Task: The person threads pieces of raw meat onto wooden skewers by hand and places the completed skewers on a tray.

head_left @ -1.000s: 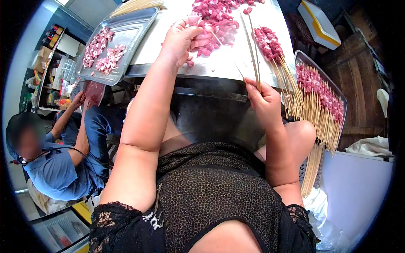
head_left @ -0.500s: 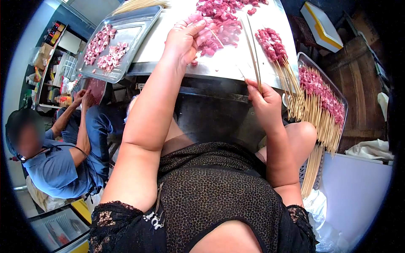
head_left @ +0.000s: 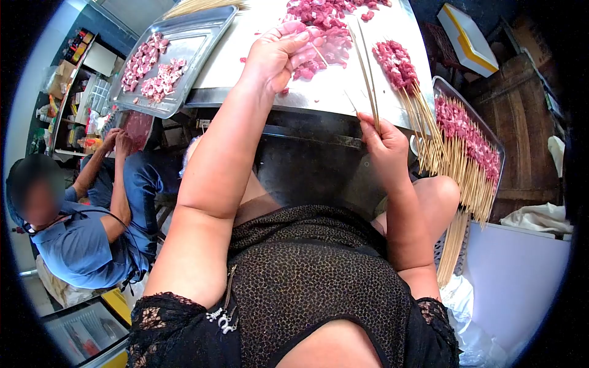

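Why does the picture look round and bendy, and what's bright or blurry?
Head view: black corners and bowed edges suggest a wide lens; head view: the flat white tabletop is bright, but underneath it's dark; head view: haze veils part of the pink-red raw meat pile, and the blue-shirted seated person has a blurred head.

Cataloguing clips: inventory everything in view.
table: 1, white, ahead
loose meat: many, red, table
skewered bunch: 1, red, table's right
left tray: 1, silver, left
meat piles: 2, pink, left tray
right tray: 1, silver, right
meat skewers: many, red, right tray
stick bundles: 2, tan, top left, lower right
box: 1, white, upper right
shelf: 1, pale, left
worker: 1, blue-clad, left
thin sticks: several, tan, right hand
left hand: 1, bare, near meat
right hand: 1, bare, table's edge
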`<state>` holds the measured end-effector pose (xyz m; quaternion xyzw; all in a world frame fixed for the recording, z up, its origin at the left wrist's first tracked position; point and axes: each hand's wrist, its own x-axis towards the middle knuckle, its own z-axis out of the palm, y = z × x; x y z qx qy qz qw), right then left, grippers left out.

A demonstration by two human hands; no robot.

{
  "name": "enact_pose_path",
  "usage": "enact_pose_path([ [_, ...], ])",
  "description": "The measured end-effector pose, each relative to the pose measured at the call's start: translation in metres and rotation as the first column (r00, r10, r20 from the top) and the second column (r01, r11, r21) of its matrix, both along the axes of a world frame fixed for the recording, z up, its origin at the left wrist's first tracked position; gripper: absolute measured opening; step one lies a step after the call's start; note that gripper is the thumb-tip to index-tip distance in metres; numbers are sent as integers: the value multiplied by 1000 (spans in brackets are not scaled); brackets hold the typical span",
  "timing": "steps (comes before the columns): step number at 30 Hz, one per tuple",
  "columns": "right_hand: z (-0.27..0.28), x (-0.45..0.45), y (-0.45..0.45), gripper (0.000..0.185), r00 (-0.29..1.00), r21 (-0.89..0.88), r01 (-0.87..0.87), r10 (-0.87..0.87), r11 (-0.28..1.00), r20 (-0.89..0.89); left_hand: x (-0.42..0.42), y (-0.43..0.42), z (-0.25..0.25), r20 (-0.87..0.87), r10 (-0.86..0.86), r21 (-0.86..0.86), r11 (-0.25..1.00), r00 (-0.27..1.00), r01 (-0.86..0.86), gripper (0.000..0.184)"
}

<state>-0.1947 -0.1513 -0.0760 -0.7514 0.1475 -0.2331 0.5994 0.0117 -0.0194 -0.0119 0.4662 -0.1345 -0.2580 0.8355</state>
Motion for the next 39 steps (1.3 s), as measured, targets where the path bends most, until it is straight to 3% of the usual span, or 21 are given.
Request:
enact_pose_path([
  [4,-1,2,6,19,1000,105,-25,25,994,7,-1,-2,-1,17,35,0,999,999,-35,21],
  [12,6,3,5,20,999,139,-45,43,989,21,1,-1,0,12,8,7,1000,1000,-8,22],
  [18,4,2,0,19,997,204,-38,25,978,68,-4,12,14,121,-88,277,959,989,51,21],
  [20,5,1,0,19,997,208,-45,30,977,75,-4,14,9,456,-112,464,876,883,-129,22],
  [23,8,-1,4,19,996,163,-58,47,985,74,-6,15,9,414,-185,595,796,891,-111,27],
  [25,8,-1,5,19,994,133,-71,60,988,89,-5,11,2,465,-109,512,843,878,-167,19],
  [27,10,-1,5,19,996,125,-66,58,990,64,7,11,-2,324,36,397,902,945,-171,22],
  [28,11,-1,5,19,998,117,-60,56,991,38,13,12,-4,324,37,398,901,946,-171,22],
  [30,10,-1,5,20,998,135,-62,58,989,31,19,15,0,123,44,202,977,991,-69,27],
  [33,8,2,6,20,998,136,-70,68,988,16,16,14,0,-19,7,142,990,1000,-4,30],
  [39,7,3,6,20,995,143,-102,103,984,0,6,11,3,-14,-53,146,988,998,55,30],
])
